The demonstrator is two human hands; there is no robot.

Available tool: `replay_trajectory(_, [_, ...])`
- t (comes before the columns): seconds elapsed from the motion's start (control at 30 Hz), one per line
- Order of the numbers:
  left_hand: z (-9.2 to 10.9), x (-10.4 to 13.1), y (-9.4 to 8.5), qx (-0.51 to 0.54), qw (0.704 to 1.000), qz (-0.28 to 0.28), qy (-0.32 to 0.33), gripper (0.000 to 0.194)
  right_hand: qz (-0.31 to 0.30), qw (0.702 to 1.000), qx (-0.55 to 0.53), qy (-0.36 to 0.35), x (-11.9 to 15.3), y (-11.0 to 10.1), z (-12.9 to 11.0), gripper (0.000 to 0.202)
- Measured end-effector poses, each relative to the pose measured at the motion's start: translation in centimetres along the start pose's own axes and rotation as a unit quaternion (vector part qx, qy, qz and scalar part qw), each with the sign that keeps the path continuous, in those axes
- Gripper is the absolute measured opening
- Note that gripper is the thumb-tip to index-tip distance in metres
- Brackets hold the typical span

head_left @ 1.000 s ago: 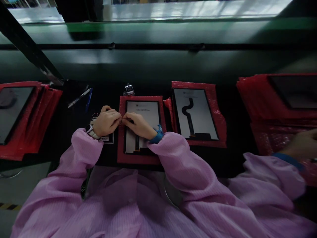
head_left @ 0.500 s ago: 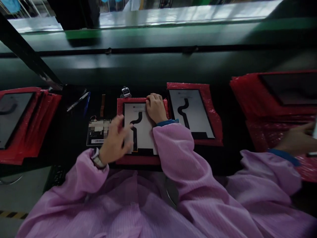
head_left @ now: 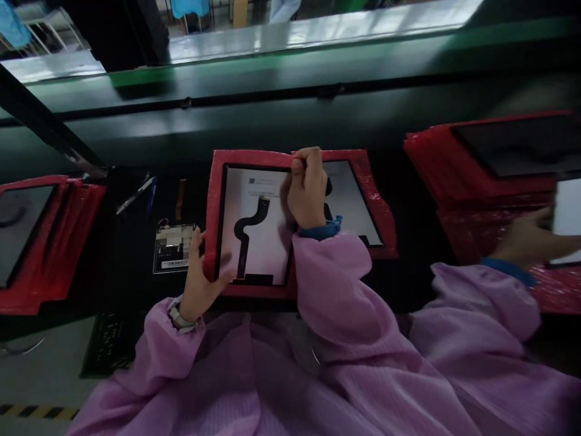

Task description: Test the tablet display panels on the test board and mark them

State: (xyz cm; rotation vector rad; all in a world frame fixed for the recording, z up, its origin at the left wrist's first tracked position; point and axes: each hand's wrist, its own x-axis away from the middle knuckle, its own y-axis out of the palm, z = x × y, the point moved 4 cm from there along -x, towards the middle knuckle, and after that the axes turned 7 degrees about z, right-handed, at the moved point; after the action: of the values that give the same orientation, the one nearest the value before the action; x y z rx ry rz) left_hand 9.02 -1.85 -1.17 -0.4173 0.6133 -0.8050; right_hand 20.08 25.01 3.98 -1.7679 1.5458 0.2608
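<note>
In the head view, my right hand pinches the top right edge of a red sleeve that borders a flat panel in front of me. My left hand spreads its thumb and fingers at the lower left edge; I cannot tell whether it grips. A small board lies just left of that hand.

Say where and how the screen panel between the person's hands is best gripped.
Likely by its side edges, from left and right: the panel is flat, and a ribbon cable lies over its face. The left hand is spread at the left edge; the right hand pinches the red wrap near the upper right corner.
</note>
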Motion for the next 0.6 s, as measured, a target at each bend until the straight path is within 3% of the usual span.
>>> replay_trajectory(0.1, [0.4, 0.0, 0.5, 0.065, 0.993, 0.019, -0.099, 0.071, 0.020, 0.999, -0.020, 0.022, 0.1, -0.2, 0.5, 0.029])
replay_trajectory(0.2, [1.5, 0.1, 0.8, 0.065, 0.987, -0.028, -0.141, 0.049, 0.012, 0.997, -0.062, 0.041, 0.4, 0.5, 0.5, 0.026])
replay_trajectory(0.3, [2.0, 0.0, -1.1, 0.068, 0.986, -0.019, -0.152, 0.043, 0.000, 0.992, -0.114, 0.054, 1.1, 1.3, -0.3, 0.029])
replay_trajectory(0.37, [1.4, -0.2, -3.9, 0.068, 0.983, 0.005, -0.169, 0.047, -0.015, 0.984, -0.163, 0.074, 1.8, 2.0, -0.9, 0.034])
replay_trajectory(0.43, [0.2, -0.5, -8.0, 0.062, 0.975, 0.031, -0.210, 0.053, -0.053, 0.969, -0.212, 0.119, 2.9, 3.2, -1.3, 0.041])
replay_trajectory(0.5, [-1.3, -0.7, -13.2, 0.048, 0.960, 0.080, -0.263, 0.056, -0.119, 0.959, -0.212, 0.142, 4.1, 4.9, -1.5, 0.046])
replay_trajectory(0.6, [-3.1, -1.3, -22.4, -0.019, 0.920, 0.183, -0.346, 0.059, -0.210, 0.963, -0.142, 0.091, 5.7, 7.5, -1.8, 0.034])
